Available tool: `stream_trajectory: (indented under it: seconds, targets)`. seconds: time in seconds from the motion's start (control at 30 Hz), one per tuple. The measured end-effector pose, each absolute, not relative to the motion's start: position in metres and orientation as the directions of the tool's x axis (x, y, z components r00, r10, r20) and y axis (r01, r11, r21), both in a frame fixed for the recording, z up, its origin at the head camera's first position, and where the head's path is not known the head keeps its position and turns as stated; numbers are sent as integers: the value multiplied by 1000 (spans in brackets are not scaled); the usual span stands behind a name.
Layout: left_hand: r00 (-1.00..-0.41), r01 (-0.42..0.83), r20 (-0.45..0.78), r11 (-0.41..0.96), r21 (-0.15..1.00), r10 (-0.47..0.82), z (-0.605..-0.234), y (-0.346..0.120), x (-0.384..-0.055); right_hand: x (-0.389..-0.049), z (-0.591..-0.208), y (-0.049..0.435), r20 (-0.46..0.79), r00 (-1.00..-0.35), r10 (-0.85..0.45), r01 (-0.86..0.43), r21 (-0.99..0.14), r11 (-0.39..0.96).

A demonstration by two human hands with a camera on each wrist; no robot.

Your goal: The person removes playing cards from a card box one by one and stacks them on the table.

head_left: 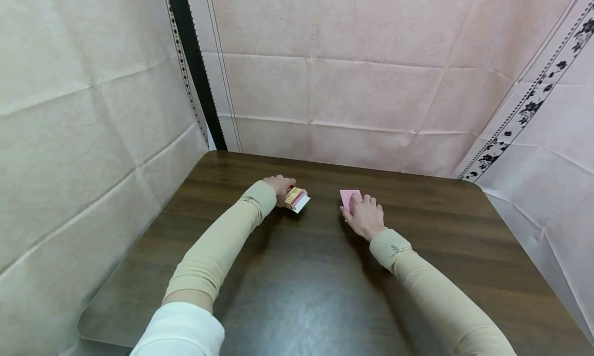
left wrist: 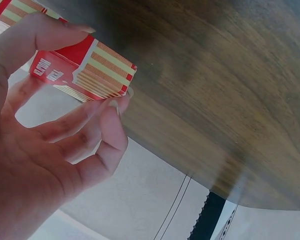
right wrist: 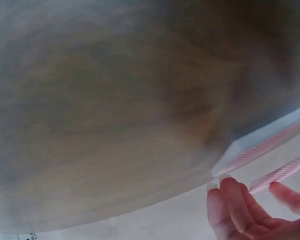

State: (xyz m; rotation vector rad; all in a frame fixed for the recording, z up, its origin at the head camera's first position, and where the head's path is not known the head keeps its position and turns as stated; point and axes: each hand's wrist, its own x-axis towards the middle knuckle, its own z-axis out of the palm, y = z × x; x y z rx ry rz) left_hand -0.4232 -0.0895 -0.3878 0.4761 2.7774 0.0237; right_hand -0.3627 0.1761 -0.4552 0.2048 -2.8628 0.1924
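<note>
My left hand (head_left: 280, 186) grips a small card box (head_left: 296, 198) above the left middle of the table. The box is red with yellow stripes, and a white flap sticks out at its end. In the left wrist view, thumb and fingers clasp opposite sides of the red box (left wrist: 65, 62). To the right, my right hand (head_left: 366, 217) has its thumb and fingers around pink patterned playing cards (head_left: 350, 195). The right wrist view shows a thick white-edged stack of cards (right wrist: 262, 142) by the fingertips and a separate pink card (right wrist: 282, 172) at the thumb.
Both hands are over the far half of a dark wooden table (head_left: 287, 273) with rounded corners. Pale creased cloth (head_left: 352, 93) hangs behind the far edge and along both sides. A dark strip (head_left: 197, 67) runs down the cloth at the far left corner.
</note>
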Motion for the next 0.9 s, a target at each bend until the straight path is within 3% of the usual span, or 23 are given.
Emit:
stream_trajectory:
  seconds: [0.3, 0.63, 0.9]
  targets:
    - [-889, 344, -290, 935, 87, 355, -372, -91, -402, -363, -460, 177, 206, -978, -41, -48, -30, 998]
    - [-892, 307, -324, 948, 80, 316, -386, -92, -420, -362, -461, 170, 175, -983, -57, -47, 64, 997]
    - [-893, 296, -325, 950, 96, 311, -390, -91, -422, -362, -460, 170, 149, -987, -55, -45, 69, 997]
